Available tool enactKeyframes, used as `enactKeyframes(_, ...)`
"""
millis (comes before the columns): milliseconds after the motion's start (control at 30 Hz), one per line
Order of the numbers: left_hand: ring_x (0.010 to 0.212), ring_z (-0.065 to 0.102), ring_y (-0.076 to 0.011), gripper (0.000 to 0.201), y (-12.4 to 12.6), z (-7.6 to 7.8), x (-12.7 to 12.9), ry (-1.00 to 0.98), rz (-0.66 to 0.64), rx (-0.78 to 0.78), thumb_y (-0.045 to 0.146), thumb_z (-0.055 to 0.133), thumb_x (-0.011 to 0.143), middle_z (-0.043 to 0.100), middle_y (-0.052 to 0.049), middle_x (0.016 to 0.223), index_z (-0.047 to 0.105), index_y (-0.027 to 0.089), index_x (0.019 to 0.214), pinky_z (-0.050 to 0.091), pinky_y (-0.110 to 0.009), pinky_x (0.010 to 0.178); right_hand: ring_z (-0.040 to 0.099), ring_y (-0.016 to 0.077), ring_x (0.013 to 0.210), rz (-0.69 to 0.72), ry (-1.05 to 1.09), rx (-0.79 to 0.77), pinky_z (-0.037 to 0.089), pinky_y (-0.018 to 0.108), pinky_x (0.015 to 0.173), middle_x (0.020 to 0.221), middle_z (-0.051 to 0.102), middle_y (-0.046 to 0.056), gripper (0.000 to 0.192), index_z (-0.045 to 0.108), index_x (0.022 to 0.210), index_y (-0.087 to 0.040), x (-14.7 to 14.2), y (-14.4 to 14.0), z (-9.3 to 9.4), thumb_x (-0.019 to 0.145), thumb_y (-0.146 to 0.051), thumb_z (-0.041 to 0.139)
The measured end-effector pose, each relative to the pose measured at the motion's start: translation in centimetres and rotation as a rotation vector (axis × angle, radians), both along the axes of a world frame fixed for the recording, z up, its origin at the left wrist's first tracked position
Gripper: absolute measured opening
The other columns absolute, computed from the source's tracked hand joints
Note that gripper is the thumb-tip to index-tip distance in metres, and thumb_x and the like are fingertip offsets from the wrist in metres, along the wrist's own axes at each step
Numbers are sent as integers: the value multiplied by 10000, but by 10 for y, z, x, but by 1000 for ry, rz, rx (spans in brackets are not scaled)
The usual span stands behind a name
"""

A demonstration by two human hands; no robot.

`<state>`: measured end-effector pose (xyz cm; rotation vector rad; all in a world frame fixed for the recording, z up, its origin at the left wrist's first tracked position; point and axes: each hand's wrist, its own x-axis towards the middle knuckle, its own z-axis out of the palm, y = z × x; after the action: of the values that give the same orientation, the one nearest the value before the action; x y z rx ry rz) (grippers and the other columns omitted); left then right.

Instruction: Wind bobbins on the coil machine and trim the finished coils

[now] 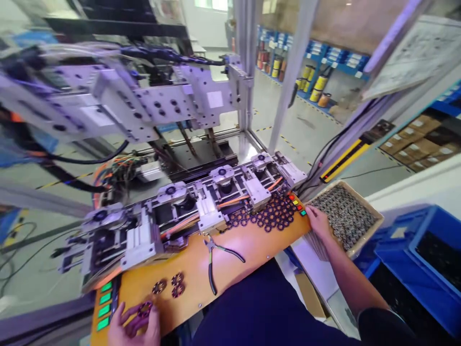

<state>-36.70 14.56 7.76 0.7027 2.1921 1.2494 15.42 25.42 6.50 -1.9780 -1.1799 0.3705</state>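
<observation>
My left hand [135, 329] is at the near left of the orange work board [248, 259], its thumb and fingers closed around a small ring-shaped wound core [144, 310]. Just beyond it lie three similar copper-coloured wound cores [177, 284], grouped on the board. My right hand [319, 223] is at the board's right end, beside a strip of coloured push buttons [297, 204]. Its fingers reach the board edge by the green button and hold no visible part; some fingertips are hidden. Diagonal cutters [216, 259] with dark handles rest spread between the two hands.
A machine with several metal fixtures [211, 214] runs along the board's far side. Many dark rings [275, 214] lie at the right. A box [374, 216] full of small parts and a blue bin [425, 254] stand further right. Green buttons [104, 298] line the left end.
</observation>
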Motion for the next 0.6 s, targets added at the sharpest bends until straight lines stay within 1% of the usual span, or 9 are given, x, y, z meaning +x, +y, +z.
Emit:
enactKeyframes(33, 625, 570, -156, 934, -1, 3, 0, -14, 25, 23, 419, 806, 447, 611, -8, 870, 549, 173, 1311, 548, -359, 640, 683, 149, 844, 14, 37, -47, 584, 358, 814, 942, 704, 39, 276, 665, 990, -125, 3, -1, -4, 961, -393, 600)
enactKeyframes(100, 659, 576, -136, 919, -4, 7, 2, -55, 89, 77, 415, 812, 453, 623, -10, 931, 553, 185, 1304, 562, -406, 807, 685, 143, 826, 34, 95, -119, 588, 345, 797, 937, 709, 38, 261, 668, 1000, -125, 7, -3, -8, 956, -376, 611)
enactKeyframes(167, 706, 600, -130, 901, -6, 8, 3, -120, 157, 128, 398, 823, 466, 630, -10, 984, 549, 206, 1302, 513, -469, 967, 692, 142, 809, 36, 131, -164, 590, 343, 790, 932, 722, 43, 256, 674, 1016, -128, 10, -3, -9, 940, -369, 630)
enactKeyframes(200, 728, 617, -131, 889, -7, 7, 3, -161, 188, 151, 385, 827, 473, 633, -8, 996, 544, 216, 1299, 485, -495, 1013, 697, 146, 799, 36, 143, -179, 591, 344, 786, 925, 732, 47, 261, 681, 1014, -131, 11, -2, -8, 923, -372, 645)
enactKeyframes(300, 768, 664, -145, 818, -9, 3, 1, -291, 245, 215, 349, 817, 502, 650, -5, 978, 548, 223, 1263, 462, -535, 1045, 718, 200, 772, 32, 146, -199, 595, 353, 741, 873, 761, 80, 313, 728, 931, -149, 13, 0, -2, 816, -436, 680)
enactKeyframes(400, 777, 682, -148, 708, -10, 1, 0, -360, 280, 262, 321, 819, 516, 669, -10, 927, 593, 202, 1176, 464, -528, 1053, 724, 285, 753, 17, 88, -199, 577, 376, 661, 793, 767, 112, 384, 756, 750, -190, 13, 7, 8, 720, -550, 623)
enactKeyframes(500, 846, 690, -166, 663, -15, 5, 1, -365, 286, 291, 307, 853, 515, 692, -31, 940, 630, 185, 1127, 430, -524, 1095, 695, 336, 685, -6, -22, -211, 532, 415, 607, 657, 728, 138, 459, 687, 537, -233, 7, 18, 15, 692, -641, 546)
enactKeyframes(533, 868, 690, -175, 666, -17, 7, 2, -353, 283, 301, 308, 865, 510, 699, -37, 952, 636, 183, 1123, 420, -527, 1106, 681, 346, 661, -17, -62, -217, 516, 429, 596, 621, 709, 148, 477, 653, 492, -246, 4, 22, 17, 695, -657, 521)
enactKeyframes(600, 906, 689, -190, 678, -24, 13, 2, -314, 282, 322, 317, 880, 505, 708, -45, 980, 641, 189, 1126, 411, -522, 1119, 658, 359, 634, -45, -135, -230, 490, 453, 585, 598, 690, 164, 487, 620, 471, -265, -4, 29, 18, 712, -661, 470)
